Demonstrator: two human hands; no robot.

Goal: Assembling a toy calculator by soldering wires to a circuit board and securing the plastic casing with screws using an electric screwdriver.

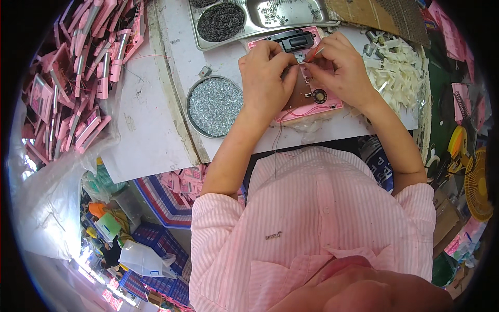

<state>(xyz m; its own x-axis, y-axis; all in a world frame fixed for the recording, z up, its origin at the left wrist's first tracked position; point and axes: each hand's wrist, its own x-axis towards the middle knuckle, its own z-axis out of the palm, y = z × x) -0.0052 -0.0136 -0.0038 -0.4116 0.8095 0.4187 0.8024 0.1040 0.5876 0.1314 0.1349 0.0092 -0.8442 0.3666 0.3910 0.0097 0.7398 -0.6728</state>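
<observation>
A pink plastic housing (335,105) lies on the table in front of me, with a brown board (297,98) inside it. Near its far edge sits a black rectangular part (297,41); a small round black part with a brass-coloured middle (319,95) is at the near right. Over the housing, my left hand (267,78) is closed in a pinch; what its fingertips hold is too small to make out. My right hand (340,67) pinches a thin red-and-white piece (318,52), its fingertips close to the left ones. Thin red wires (304,112) trail along the housing's near edge.
A round tin of small silvery pieces (214,106) stands left of the housing. Behind it is a metal tray (249,36) with black springs (221,22). White plastic parts (397,75) are heaped at right, below cardboard (387,18). Pink housings (83,67) pile up at far left.
</observation>
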